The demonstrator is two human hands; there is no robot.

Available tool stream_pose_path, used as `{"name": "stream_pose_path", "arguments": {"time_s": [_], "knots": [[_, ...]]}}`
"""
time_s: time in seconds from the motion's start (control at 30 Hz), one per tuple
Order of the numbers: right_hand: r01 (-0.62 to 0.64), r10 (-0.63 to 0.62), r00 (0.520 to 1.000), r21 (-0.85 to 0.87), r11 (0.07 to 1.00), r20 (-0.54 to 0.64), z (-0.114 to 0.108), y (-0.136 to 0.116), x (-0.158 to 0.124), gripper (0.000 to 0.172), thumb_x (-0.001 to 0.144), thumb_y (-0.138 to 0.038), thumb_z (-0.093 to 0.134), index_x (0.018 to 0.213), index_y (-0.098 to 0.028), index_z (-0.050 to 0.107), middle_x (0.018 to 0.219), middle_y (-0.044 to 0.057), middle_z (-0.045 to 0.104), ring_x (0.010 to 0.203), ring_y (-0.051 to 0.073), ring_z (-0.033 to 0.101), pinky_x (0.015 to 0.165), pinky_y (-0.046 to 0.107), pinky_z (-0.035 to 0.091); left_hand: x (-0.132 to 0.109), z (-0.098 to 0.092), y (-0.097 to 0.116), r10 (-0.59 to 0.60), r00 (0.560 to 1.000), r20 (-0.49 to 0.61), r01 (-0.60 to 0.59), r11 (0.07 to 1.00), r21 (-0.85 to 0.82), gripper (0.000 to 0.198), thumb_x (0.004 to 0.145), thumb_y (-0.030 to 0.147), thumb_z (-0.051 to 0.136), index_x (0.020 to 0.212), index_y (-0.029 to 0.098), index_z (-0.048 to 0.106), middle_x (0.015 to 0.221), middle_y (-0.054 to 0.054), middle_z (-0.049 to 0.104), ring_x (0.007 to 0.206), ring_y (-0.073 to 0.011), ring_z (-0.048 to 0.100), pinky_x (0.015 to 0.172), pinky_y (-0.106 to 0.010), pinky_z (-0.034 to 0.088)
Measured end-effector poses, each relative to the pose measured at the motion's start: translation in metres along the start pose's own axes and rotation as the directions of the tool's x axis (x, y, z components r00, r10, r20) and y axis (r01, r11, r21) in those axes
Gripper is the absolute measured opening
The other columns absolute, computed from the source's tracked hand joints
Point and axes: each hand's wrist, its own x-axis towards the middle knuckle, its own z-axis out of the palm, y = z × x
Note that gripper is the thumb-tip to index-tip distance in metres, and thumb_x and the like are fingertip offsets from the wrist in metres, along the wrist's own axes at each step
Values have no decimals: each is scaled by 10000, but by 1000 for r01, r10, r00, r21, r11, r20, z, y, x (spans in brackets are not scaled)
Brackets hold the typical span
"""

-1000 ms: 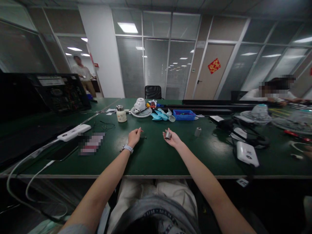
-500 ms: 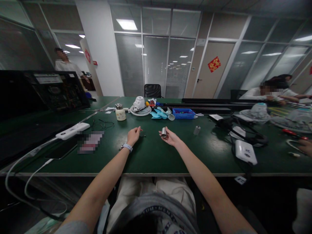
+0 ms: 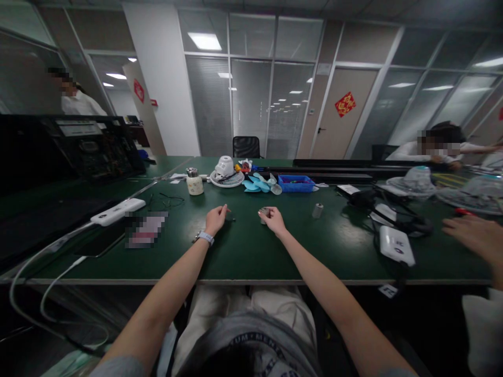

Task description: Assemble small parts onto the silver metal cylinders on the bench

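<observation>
Behind the green surface (image 3: 247, 256) runs a glass wall (image 3: 255, 39) in pale frames, with blinds (image 3: 210, 110) behind its lower panes and ceiling lights mirrored in it. To its left stands a white pillar (image 3: 163, 73), then an opening (image 3: 118, 91) to a lit room. To its right, a beige door (image 3: 359, 89) bears a red diamond-shaped sign (image 3: 346, 104). A black chair (image 3: 245, 147) faces the far edge.

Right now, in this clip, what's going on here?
A person sits at a green table, right hand gripping a small metal cylinder. The left hand is near the tabletop; whether it holds anything is unclear. A second cylinder stands to the right, and another person's hand is at far right.
</observation>
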Motion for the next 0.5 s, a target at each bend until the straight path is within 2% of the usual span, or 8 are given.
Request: {"name": "stream_pose_path", "arguments": {"time_s": [0.1,0.23,0.37,0.5], "knots": [[132,-128,990,-90,987,52,-3,10,6,353,677,-263,717,948,-201,500,967,63,681,900,175,658,858,357,511,-1,0,1,-9,1000,3,9,1000,-16,514,895,524,335,888,191,727,777,-54,699,711,-185,620,616,-262,392],[196,-187,980,-170,966,68,-5,16,11,341,693,-305,686,946,-216,476,950,54,676,886,176,659,829,355,516,-1,0,1,-7,1000,2,7,1000,-30,486,896,509,346,909,193,716,775,-51,699,709,-181,621,619,-258,395],[170,-166,985,-245,955,38,-9,14,9,376,677,-350,704,945,-218,476,944,50,678,871,178,655,832,360,509,-2,0,1,-7,1000,-2,7,998,-57,432,898,472,371,955,185,690,789,-52,702,714,-174,623,627,-252,396],[120,-124,992,-245,962,0,-13,5,4,435,594,-363,774,914,-222,516,899,22,676,857,175,641,858,372,489,-1,1,1,-24,1000,-13,23,998,-53,392,893,453,400,990,179,662,798,-58,704,722,-178,625,643,-256,405]]}}
